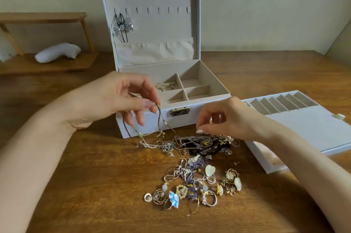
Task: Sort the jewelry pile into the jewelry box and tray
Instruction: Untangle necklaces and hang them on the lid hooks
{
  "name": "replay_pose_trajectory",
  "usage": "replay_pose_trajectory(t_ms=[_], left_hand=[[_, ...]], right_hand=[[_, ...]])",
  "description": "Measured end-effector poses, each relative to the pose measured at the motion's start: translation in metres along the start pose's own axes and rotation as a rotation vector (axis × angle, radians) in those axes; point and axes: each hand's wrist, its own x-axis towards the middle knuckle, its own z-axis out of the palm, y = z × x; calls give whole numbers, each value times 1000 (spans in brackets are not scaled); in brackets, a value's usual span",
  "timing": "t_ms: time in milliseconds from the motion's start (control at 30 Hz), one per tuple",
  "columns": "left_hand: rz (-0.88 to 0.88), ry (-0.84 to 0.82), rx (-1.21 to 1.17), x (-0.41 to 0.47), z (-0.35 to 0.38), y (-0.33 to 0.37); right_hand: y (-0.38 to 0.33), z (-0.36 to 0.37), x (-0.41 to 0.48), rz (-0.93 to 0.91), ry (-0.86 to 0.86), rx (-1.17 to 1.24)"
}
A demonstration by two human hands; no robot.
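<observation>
Wooden table (95, 185) under me, with the jewelry box (209, 79) open toward its back edge and the tray (303, 128) out at the right edge. The jewelry pile (199, 175) lies in the middle, nearer the front. My left hand (114, 99) pinches a dark cord necklace (160, 118) between thumb and forefinger, lifted in front of the box, its lower end trailing into the tangle of chains (205, 143) at the pile's back. My right hand (228, 117) pinches down on that tangle. To free the cord well, I judge: pin the knot with the right, lift slowly with the left, follow the cord – never yank. A lid hook beside the butterfly necklace (122, 25) looks like its place.
</observation>
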Motion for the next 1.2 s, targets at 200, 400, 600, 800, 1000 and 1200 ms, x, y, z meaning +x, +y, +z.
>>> replay_pose_trajectory(t_ms=[200,400,600,800,1000,1200], left_hand=[[57,36,-12,0,13,3],[127,112,-112,-1,13,9],[153,162,-334,-1,14,11],[68,135,-467,0,6,11],[59,132,-498,0,2,11],[49,146,-516,0,3,11]], right_hand=[[-14,28,5,-14,-5,-152],[-17,39,6,-43,34,-299],[-17,40,6,-87,119,-131],[-16,29,4,12,174,126],[-16,22,3,14,226,229],[-22,29,1,-29,290,21]])
